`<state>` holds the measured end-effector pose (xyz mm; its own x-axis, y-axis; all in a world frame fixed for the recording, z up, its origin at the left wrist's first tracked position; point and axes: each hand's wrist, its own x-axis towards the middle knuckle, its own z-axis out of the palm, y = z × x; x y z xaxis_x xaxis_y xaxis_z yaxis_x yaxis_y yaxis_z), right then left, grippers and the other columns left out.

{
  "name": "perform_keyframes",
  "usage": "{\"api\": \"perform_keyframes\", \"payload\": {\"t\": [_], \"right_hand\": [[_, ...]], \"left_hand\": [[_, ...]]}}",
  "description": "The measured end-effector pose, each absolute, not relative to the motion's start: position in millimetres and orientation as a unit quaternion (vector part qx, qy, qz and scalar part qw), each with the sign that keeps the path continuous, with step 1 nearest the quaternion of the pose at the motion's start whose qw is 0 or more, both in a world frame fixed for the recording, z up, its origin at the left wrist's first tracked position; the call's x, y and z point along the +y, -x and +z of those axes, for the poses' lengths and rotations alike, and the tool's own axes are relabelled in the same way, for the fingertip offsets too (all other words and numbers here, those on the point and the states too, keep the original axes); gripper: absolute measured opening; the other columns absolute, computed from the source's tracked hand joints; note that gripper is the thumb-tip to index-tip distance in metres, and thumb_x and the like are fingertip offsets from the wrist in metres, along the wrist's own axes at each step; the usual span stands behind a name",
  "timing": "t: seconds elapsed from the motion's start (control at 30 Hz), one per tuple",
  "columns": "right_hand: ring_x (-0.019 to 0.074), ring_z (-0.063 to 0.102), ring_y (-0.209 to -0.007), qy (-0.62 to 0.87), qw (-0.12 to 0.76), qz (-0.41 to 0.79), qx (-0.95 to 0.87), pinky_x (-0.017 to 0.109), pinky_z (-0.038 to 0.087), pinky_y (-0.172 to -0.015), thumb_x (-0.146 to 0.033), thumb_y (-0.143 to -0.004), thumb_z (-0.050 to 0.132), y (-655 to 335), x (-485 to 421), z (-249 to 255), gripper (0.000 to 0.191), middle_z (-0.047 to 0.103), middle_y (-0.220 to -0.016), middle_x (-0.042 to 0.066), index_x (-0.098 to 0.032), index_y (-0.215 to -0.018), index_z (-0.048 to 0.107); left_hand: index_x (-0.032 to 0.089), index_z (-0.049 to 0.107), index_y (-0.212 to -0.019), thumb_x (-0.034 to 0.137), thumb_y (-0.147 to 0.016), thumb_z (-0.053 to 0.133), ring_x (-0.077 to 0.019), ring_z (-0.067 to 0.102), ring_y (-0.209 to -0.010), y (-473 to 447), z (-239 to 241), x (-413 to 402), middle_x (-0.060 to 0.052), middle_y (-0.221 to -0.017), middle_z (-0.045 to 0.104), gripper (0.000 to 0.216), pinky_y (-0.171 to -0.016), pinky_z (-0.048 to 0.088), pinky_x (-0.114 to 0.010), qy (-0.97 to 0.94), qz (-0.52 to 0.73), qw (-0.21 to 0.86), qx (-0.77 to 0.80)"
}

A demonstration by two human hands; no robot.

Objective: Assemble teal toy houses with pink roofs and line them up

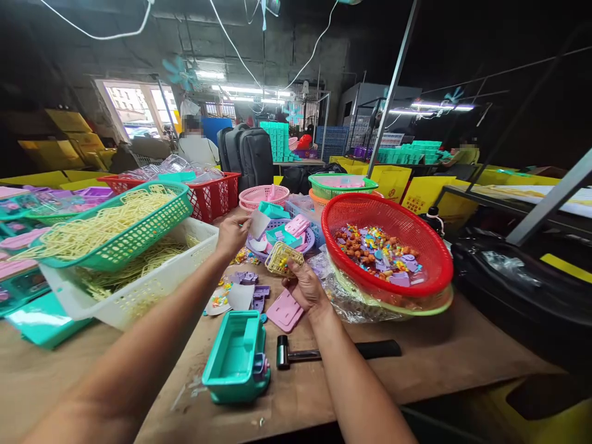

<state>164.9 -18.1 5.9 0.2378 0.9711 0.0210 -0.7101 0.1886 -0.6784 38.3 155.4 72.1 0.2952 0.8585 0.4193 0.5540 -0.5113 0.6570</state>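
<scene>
My left hand [232,234] is closed in a pinch on a small white card [259,225], raised above the middle of the table. My right hand [306,285] grips a small yellow lattice-sided tray [279,259] with colourful bits inside, tilted upward. Just below those fingers is a pink plastic panel [284,309]; whether they touch it I cannot tell. Nearer to me an open teal plastic box [234,354] stands on the table, with a small purple and pink part on its side. A black-handled hammer [340,353] lies beneath my right forearm.
A red basket [330,222] of small coloured parts stands right. Left, a green basket [173,213] of pale yellow strands rests on a white crate [139,302]. Purple pieces [261,296] and a purple basket [308,237] occupy the middle. Other people sit behind.
</scene>
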Motion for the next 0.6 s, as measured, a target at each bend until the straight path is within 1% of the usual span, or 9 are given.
{"api": "perform_keyframes", "payload": {"t": [0.07, 0.17, 0.23, 0.27, 0.37, 0.5, 0.6], "right_hand": [[0.0098, 0.066, -0.08, 0.267, 0.753, 0.548, -0.247, 0.015, 0.049, -0.055, -0.035, -0.066, 0.085, -163, -19, 9, 0.043, 0.073, -0.097, -0.004, -0.027, -0.103, 0.066], [0.0138, 0.067, -0.093, 0.237, 0.771, 0.512, -0.296, 0.024, 0.055, -0.076, -0.037, -0.068, 0.083, -157, -22, 16, 0.044, 0.073, -0.104, -0.002, -0.027, -0.107, 0.065], [0.0157, 0.067, -0.1, 0.23, 0.77, 0.497, -0.328, 0.029, 0.053, -0.089, -0.036, -0.068, 0.083, -153, -23, 19, 0.047, 0.072, -0.108, -0.001, -0.027, -0.111, 0.063], [0.0158, 0.066, -0.102, 0.234, 0.767, 0.492, -0.339, 0.03, 0.052, -0.093, -0.035, -0.068, 0.083, -153, -24, 19, 0.05, 0.072, -0.109, -0.001, -0.027, -0.113, 0.062], [0.0158, 0.067, -0.102, 0.261, 0.742, 0.491, -0.375, 0.032, 0.05, -0.097, -0.033, -0.067, 0.084, -157, -24, 15, 0.054, 0.071, -0.112, -0.001, -0.026, -0.115, 0.061], [0.0176, 0.068, -0.1, 0.3, 0.71, 0.487, -0.411, 0.035, 0.051, -0.098, -0.034, -0.07, 0.081, -168, -22, 7, 0.043, 0.073, -0.111, 0.003, -0.02, -0.108, 0.066], [0.0177, 0.068, -0.1, 0.301, 0.713, 0.489, -0.402, 0.036, 0.052, -0.097, -0.034, -0.071, 0.08, -169, -22, 5, 0.039, 0.073, -0.111, 0.003, -0.02, -0.105, 0.067]], "left_hand": [[0.013, 0.075, -0.106, 0.039, -0.084, 0.05, -0.0206, 0.066, -0.081, -32, 65, 142, -0.01, -0.093, 0.075, 0.042, -0.07, 0.049, -0.027, -0.767, 0.409, 0.243, 0.43], [0.011, 0.076, -0.094, 0.047, -0.08, 0.056, -0.0169, 0.063, -0.064, -27, 51, 114, -0.007, -0.077, 0.074, 0.043, -0.056, 0.045, -0.023, -0.758, 0.422, 0.3, 0.397], [0.012, 0.075, -0.083, 0.049, -0.075, 0.062, -0.0158, 0.06, -0.058, -26, 45, 95, -0.006, -0.068, 0.071, 0.04, -0.051, 0.042, -0.022, -0.762, 0.41, 0.332, 0.374], [0.013, 0.074, -0.078, 0.049, -0.071, 0.067, -0.0155, 0.059, -0.057, -24, 45, 87, -0.005, -0.065, 0.07, 0.038, -0.05, 0.041, -0.022, -0.767, 0.398, 0.35, 0.36], [0.015, 0.069, -0.069, 0.047, -0.063, 0.076, -0.0139, 0.058, -0.055, -19, 53, 71, -0.002, -0.061, 0.066, 0.034, -0.05, 0.042, -0.021, -0.776, 0.358, 0.415, 0.313], [0.015, 0.064, -0.07, 0.051, -0.064, 0.075, -0.0113, 0.055, -0.053, -4, 69, 66, -0.001, -0.063, 0.064, 0.039, -0.049, 0.043, -0.021, -0.733, 0.353, 0.5, 0.295], [0.015, 0.062, -0.072, 0.045, -0.058, 0.082, -0.0125, 0.059, -0.055, 6, 74, 62, 0.0, -0.065, 0.065, 0.039, -0.051, 0.046, -0.022, -0.675, 0.338, 0.58, 0.307]]}}
